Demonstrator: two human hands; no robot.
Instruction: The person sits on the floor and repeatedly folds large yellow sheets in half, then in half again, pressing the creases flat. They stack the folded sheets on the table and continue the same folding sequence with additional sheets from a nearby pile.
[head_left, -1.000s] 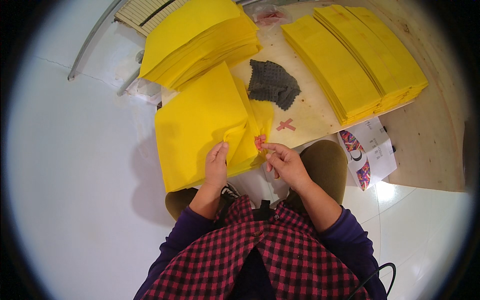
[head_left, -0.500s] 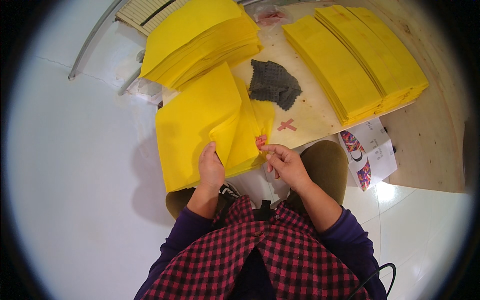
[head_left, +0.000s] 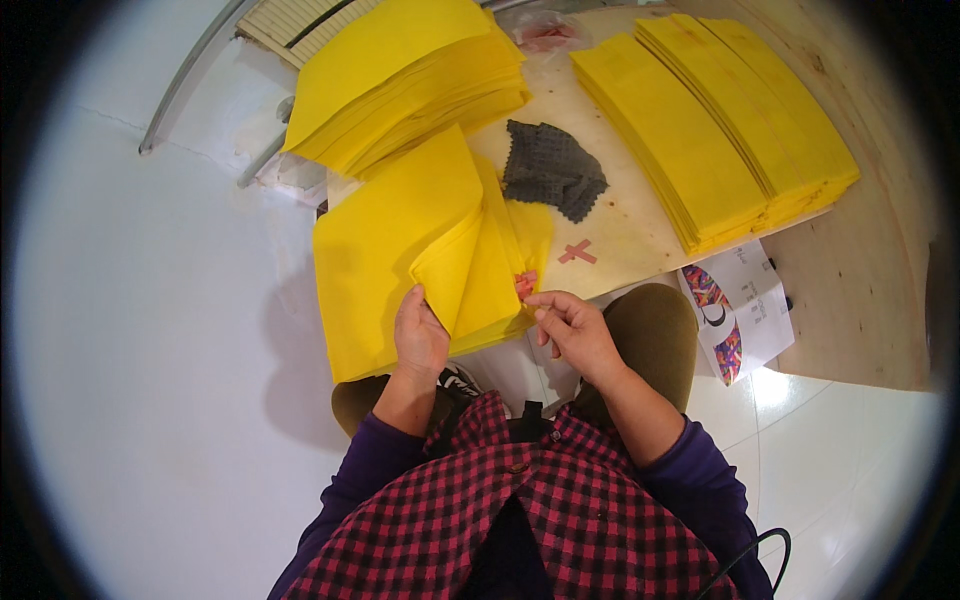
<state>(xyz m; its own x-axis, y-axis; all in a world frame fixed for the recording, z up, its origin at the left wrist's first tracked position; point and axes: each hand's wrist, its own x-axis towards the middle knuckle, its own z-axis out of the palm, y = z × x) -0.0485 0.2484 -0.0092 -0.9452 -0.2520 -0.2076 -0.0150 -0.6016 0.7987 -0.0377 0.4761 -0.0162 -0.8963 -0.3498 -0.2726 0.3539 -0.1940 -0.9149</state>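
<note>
A stack of yellow felt-like sheets point(head_left: 380, 260) lies at the near left of the table, over my lap. My left hand point(head_left: 420, 335) grips the lower edge of the top sheet, whose corner is folded back toward the left. At the stack's right edge, a small red piece point(head_left: 525, 283) lies on the yellow layers. Just below it, my right hand point(head_left: 578, 335) has thumb and forefinger pinched close together at the sheets' corner. What sits between those fingertips is too small to make out. A dark grey cloth point(head_left: 553, 168) with zigzag edges lies beyond the hands.
A taller yellow pile point(head_left: 410, 90) stands at the far left. Folded yellow bundles point(head_left: 720, 135) fill the right of the pale wooden table point(head_left: 625, 210). A red tape cross point(head_left: 577, 252) marks its surface. Beside my right knee hangs a white printed sheet point(head_left: 735, 310).
The top sheet's folded corner is lifted a little further open by my left hand. My right hand stays nearly where it was, with its fingers still pinched.
</note>
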